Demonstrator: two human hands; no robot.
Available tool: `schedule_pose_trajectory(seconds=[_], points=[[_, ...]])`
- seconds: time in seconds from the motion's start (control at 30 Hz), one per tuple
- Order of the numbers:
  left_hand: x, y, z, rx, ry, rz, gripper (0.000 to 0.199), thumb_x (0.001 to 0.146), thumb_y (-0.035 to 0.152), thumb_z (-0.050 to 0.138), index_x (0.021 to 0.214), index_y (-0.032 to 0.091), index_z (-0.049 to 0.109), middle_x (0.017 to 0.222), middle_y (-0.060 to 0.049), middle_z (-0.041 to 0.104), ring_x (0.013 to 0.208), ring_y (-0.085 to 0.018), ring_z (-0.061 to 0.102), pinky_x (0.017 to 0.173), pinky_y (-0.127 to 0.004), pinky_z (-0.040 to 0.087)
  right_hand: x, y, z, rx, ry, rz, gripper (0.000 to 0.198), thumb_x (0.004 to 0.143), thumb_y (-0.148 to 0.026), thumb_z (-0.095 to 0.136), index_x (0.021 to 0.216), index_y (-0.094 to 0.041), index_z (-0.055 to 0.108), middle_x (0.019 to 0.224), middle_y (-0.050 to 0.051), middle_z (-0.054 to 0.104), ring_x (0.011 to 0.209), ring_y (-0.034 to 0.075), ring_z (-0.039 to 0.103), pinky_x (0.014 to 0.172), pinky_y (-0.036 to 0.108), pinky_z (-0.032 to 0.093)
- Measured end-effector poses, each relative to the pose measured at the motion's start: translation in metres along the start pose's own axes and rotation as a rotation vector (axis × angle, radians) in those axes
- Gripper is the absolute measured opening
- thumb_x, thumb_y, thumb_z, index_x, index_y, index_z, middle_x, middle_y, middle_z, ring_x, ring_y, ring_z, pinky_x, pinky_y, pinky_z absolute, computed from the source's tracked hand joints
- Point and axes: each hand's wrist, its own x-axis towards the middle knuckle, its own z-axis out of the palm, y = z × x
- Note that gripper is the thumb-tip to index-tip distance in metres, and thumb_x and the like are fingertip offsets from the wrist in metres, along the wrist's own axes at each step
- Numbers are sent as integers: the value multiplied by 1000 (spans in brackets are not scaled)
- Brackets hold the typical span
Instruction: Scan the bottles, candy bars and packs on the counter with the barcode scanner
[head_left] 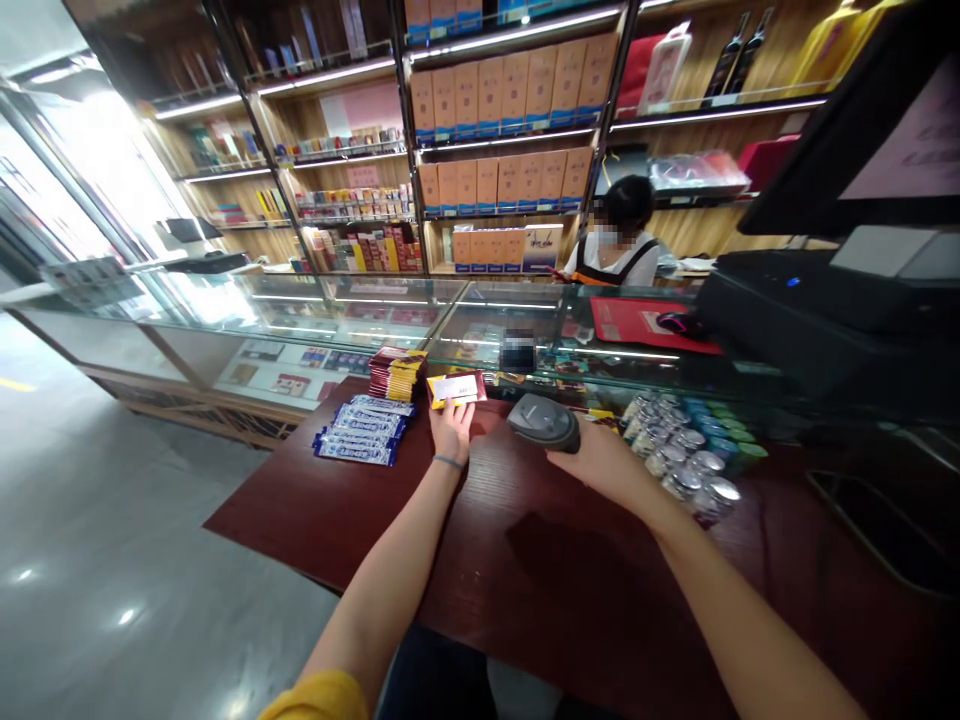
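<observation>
My left hand (451,432) is closed on a flat yellow and dark red packet (457,389) with a pale label facing me. In my right hand (600,458) is a dark grey barcode scanner (541,422), its head pointing left toward the packet, a short gap between them. Left of my left hand stands a stack of similar red and yellow packets (395,374). In front of that stack lie several blue and white long sachets (364,430). Several small silver-lidded jars (679,450) stand beyond my right wrist. My right fingers are mostly hidden behind the scanner.
A glass display counter (352,315) runs behind the dark red wooden table (472,560). Behind it sits a person (619,240). At right are a monitor (862,140), a red mat (637,322) with a mouse (679,323), and a dark phone-like slab (877,525).
</observation>
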Motion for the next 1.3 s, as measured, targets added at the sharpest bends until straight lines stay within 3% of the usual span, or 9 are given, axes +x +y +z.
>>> schedule_pose_trajectory(seconds=[0.1,0.27,0.4,0.6,0.8,0.97,1.13,1.3], points=[[0,-1,0,-2,-26,9,16,96,20,66,108,26,58,125,-7,70,112,-19,71,106,-46,54,0,-1,-1,23,-8,0,43,79,-32,67,120,-21,67,102,10,80,84,30,75,70,34,53],[1,0,-1,52,21,-1,19,94,24,70,107,26,57,109,-3,73,91,-14,73,94,-37,58,-2,-5,-7,61,-5,30,46,80,-32,68,124,-20,62,96,9,79,51,18,64,55,29,47],[0,2,1,132,43,-37,15,94,28,68,103,24,57,92,0,71,72,-10,69,78,-28,57,-3,-3,-12,84,6,53,48,81,-34,67,126,-21,59,94,7,78,47,16,61,53,29,46],[2,16,9,198,50,-44,25,88,34,75,101,23,57,90,-2,70,75,-15,71,80,-34,58,-3,3,-21,140,68,33,47,79,-36,68,124,-23,61,84,4,77,45,17,60,55,30,48],[21,69,17,228,125,151,22,85,24,72,100,24,56,87,2,68,70,-11,69,82,-35,59,-3,9,-29,202,84,17,64,80,-40,65,140,-19,54,57,-3,66,44,21,61,56,32,48],[46,130,15,446,153,538,16,85,23,69,101,21,65,88,0,72,79,-14,70,84,-30,57,0,16,-31,231,59,48,58,79,-44,66,131,-21,55,51,-6,62,43,23,62,52,33,47],[63,171,3,924,5,850,16,85,22,71,100,25,77,107,-4,77,113,-24,69,109,-38,48,1,22,-31,235,84,42,51,78,-46,67,122,-23,56,52,-5,63,42,23,62,52,33,47],[70,180,4,1166,-315,795,27,77,11,75,93,31,81,114,-6,78,129,-29,62,124,-46,32,2,25,-33,252,99,46,51,78,-46,67,123,-23,57,55,-4,65,42,22,60,52,34,47]])
